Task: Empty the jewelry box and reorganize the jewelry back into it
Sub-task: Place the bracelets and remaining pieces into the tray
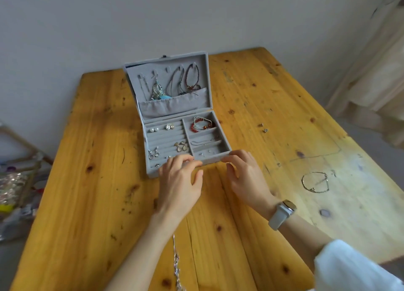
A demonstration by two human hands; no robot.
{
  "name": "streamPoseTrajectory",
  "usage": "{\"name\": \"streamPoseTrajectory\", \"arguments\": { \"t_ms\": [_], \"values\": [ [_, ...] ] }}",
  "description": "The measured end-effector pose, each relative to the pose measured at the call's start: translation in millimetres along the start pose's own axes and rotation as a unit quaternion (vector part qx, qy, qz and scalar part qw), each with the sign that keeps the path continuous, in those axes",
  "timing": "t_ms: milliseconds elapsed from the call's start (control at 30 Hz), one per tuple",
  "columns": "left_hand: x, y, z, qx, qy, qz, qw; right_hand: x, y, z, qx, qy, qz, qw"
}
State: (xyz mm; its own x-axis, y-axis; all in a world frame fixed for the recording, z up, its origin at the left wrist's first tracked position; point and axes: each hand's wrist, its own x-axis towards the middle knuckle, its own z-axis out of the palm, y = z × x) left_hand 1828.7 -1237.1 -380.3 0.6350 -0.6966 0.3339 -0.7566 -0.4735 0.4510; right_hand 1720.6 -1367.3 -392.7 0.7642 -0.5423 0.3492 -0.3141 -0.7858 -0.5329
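Observation:
A grey velvet jewelry box [220, 135] stands open on the wooden table [98, 203]. Necklaces [192, 78] hang inside its raised lid above a pocket. Its tray holds pearl studs [154, 129], several earrings [181, 147] on the ring rolls, and a red bead bracelet [202, 124] in the back right compartment. My left hand [179, 181] has its curled fingertips on the box's front edge. My right hand [244, 172], with a watch on the wrist, touches the front right corner with its fingertips. Whether either hand pinches something small is hidden.
A thin chain bracelet [315, 182] lies on the table to the right. Two small earrings [263, 127] lie right of the box. A silver chain [176, 264] lies near the front edge by my left forearm. Cluttered items [13, 190] sit off the table's left side.

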Motion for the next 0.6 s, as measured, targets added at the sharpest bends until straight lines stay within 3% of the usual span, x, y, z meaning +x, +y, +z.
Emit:
{"name": "streamPoseTrajectory", "arguments": {
  "t_ms": [167, 300, 433, 600],
  "values": [
    [-63, -24, -23, -0.024, -0.002, -0.114, 0.993, -52, -28, 9, 0.038, -0.084, -0.039, 0.995],
    [-109, -49, -40, 0.071, -0.005, -0.199, 0.977, -60, -54, 23, 0.012, -0.108, -0.035, 0.993],
    [-128, -59, -40, 0.156, -0.037, -0.167, 0.973, -43, -85, 42, -0.049, -0.144, 0.019, 0.988],
    [-125, -58, -37, 0.171, -0.032, -0.170, 0.970, -32, -112, 58, -0.072, -0.138, 0.048, 0.987]
  ]
}}
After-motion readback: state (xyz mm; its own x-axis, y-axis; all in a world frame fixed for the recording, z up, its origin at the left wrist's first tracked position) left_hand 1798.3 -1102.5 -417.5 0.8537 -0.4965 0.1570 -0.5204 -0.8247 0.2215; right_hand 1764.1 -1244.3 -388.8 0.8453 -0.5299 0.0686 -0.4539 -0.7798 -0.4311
